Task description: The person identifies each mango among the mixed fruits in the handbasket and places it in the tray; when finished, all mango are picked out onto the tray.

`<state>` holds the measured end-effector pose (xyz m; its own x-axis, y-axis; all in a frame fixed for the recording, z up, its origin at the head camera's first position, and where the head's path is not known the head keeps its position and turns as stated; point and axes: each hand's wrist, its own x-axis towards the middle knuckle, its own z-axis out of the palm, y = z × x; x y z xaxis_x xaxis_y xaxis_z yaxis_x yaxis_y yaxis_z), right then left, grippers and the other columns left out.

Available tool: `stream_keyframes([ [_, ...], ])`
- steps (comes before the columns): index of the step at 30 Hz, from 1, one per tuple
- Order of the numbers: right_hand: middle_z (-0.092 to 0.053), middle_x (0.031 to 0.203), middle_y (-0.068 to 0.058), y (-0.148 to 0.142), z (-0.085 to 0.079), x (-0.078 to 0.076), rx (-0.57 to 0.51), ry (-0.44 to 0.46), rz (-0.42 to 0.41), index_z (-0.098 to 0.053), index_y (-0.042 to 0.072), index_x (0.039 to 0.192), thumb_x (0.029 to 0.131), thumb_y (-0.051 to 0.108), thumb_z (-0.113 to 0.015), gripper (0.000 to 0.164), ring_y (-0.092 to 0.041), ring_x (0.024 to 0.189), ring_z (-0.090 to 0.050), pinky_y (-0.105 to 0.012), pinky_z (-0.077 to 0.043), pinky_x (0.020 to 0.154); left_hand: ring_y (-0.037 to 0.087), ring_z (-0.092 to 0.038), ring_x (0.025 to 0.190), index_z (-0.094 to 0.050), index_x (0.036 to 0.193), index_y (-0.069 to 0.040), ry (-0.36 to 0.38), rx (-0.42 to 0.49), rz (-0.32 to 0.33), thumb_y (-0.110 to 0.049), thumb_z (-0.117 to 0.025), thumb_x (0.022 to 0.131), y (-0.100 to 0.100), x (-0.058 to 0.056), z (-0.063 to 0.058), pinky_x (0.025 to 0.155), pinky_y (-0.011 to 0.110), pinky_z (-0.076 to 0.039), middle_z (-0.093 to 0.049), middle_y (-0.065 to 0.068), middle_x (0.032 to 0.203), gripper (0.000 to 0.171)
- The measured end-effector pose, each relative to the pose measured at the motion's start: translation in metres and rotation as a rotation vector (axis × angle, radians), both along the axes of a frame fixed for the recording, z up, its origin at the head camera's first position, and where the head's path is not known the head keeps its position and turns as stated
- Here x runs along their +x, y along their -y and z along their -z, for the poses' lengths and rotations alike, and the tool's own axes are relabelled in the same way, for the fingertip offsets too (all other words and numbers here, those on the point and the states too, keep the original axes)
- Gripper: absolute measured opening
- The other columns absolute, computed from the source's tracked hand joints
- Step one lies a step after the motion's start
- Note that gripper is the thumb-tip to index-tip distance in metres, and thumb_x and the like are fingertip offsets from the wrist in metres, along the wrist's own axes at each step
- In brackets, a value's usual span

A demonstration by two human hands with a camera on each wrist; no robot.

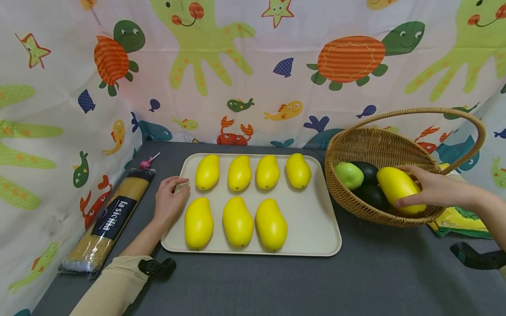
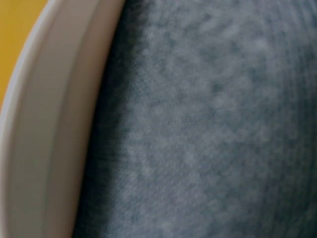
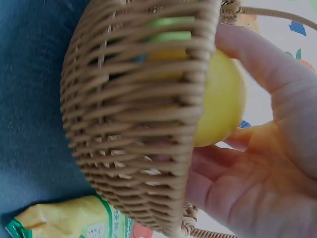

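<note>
My right hand (image 1: pixel 423 188) grips a yellow mango (image 1: pixel 397 186) at the near right side of the wicker basket (image 1: pixel 371 136). In the right wrist view, thumb and fingers curl about the mango (image 3: pixel 223 99) just over the basket's rim. Inside the basket are a green fruit (image 1: pixel 349 175) and dark, avocado-like fruits (image 1: pixel 367 173). My left hand (image 1: pixel 170 199) rests at the left edge of the cream tray (image 1: pixel 312 219), its loosely bent fingertips at the rim. Yellow mangoes stand on the tray in two rows, several behind and three in front (image 1: pixel 238 221).
Left of the tray lies a packet of spaghetti (image 1: pixel 114 219), with a wrapped lollipop (image 1: pixel 146 163) at its far end. A yellow and green bag (image 1: pixel 462 221) lies partly behind the basket. The basket's tall handle (image 1: pixel 419 110) arches over it. A patterned cloth borders the grey table.
</note>
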<state>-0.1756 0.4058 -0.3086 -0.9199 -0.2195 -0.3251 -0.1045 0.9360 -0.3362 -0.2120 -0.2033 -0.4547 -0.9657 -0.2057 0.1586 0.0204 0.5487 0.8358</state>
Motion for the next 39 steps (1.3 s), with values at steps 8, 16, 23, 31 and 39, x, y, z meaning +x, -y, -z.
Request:
stream_keyframes([
  [8, -0.032, 0.135, -0.031, 0.018, -0.007, 0.007, -0.171, 0.033, 0.117, -0.004, -0.003, 0.152, 0.093, 0.045, -0.061, 0.095, -0.040, 0.105, -0.042, -0.046, -0.040, 0.074, 0.033, -0.044, 0.123, -0.067, 0.118, 0.001, 0.015, -0.011, -0.002, -0.014, -0.063, 0.093, 0.000, 0.000, 0.001, 0.107, 0.045, -0.035, -0.048, 0.017, 0.134, 0.030],
  [16, -0.032, 0.133, -0.027, 0.047, -0.015, 0.017, -0.396, 0.055, 0.170, -0.005, -0.003, 0.153, 0.100, 0.035, -0.053, 0.081, -0.037, 0.108, -0.039, -0.044, -0.041, 0.079, 0.033, -0.044, 0.124, -0.068, 0.118, 0.000, 0.020, -0.010, -0.003, -0.015, -0.063, 0.093, 0.000, 0.000, -0.001, 0.107, 0.045, -0.035, -0.048, 0.016, 0.134, 0.030],
  [23, -0.033, 0.134, -0.015, 0.073, -0.015, 0.027, -0.624, 0.095, 0.193, -0.011, 0.004, 0.154, 0.103, 0.030, -0.047, 0.068, -0.023, 0.105, -0.046, -0.030, -0.048, 0.082, 0.033, -0.044, 0.124, -0.068, 0.117, 0.000, 0.019, -0.003, 0.004, -0.015, -0.063, 0.093, 0.000, 0.001, -0.001, 0.107, 0.045, -0.035, -0.048, 0.016, 0.135, 0.029],
  [31, -0.035, 0.130, -0.014, 0.104, -0.005, 0.042, -0.841, 0.126, 0.217, -0.014, 0.005, 0.152, 0.103, 0.027, -0.048, 0.064, -0.021, 0.106, -0.049, -0.024, -0.050, 0.084, 0.033, -0.044, 0.124, -0.068, 0.118, 0.000, 0.022, -0.009, 0.009, -0.016, -0.063, 0.093, 0.001, 0.000, 0.000, 0.107, 0.045, -0.035, -0.047, 0.016, 0.135, 0.030],
  [39, -0.036, 0.136, -0.020, 0.131, 0.001, 0.060, -0.911, 0.183, 0.141, -0.014, 0.006, 0.154, 0.101, 0.022, -0.051, 0.066, -0.023, 0.110, -0.050, -0.027, -0.050, 0.087, 0.033, -0.044, 0.124, -0.068, 0.117, 0.000, 0.008, -0.011, 0.008, -0.015, -0.063, 0.093, 0.001, 0.000, 0.000, 0.107, 0.045, -0.035, -0.048, 0.016, 0.135, 0.029],
])
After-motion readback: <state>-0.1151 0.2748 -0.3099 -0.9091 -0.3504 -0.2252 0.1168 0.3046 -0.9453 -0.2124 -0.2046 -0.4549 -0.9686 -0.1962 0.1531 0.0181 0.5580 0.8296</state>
